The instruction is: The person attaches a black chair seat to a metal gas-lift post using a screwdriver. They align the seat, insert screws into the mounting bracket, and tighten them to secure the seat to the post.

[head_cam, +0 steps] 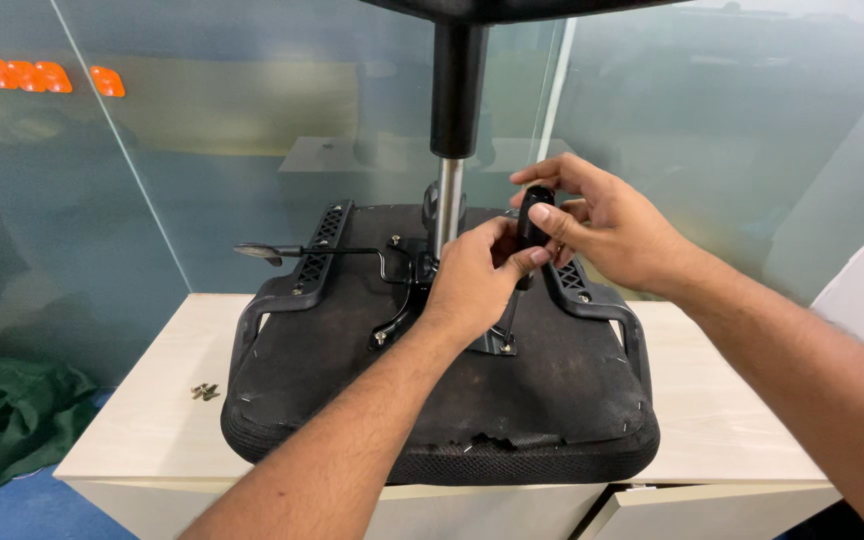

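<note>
seat lying inverted on tabletop, exposing mechanism | both hands, left and right, clamping screwdriver upright, steadying tip on plate | screws waiting at 9 o'clock

Black seat with mesh-patterned edge; black screwdriver handle; black plastic brackets with a lattice pattern; silver metal rod under a black sleeve; black lever; pale cream wood-grain worktop; dark green cloth on blue floor; orange shapes on frosted grey-green glass.
</note>
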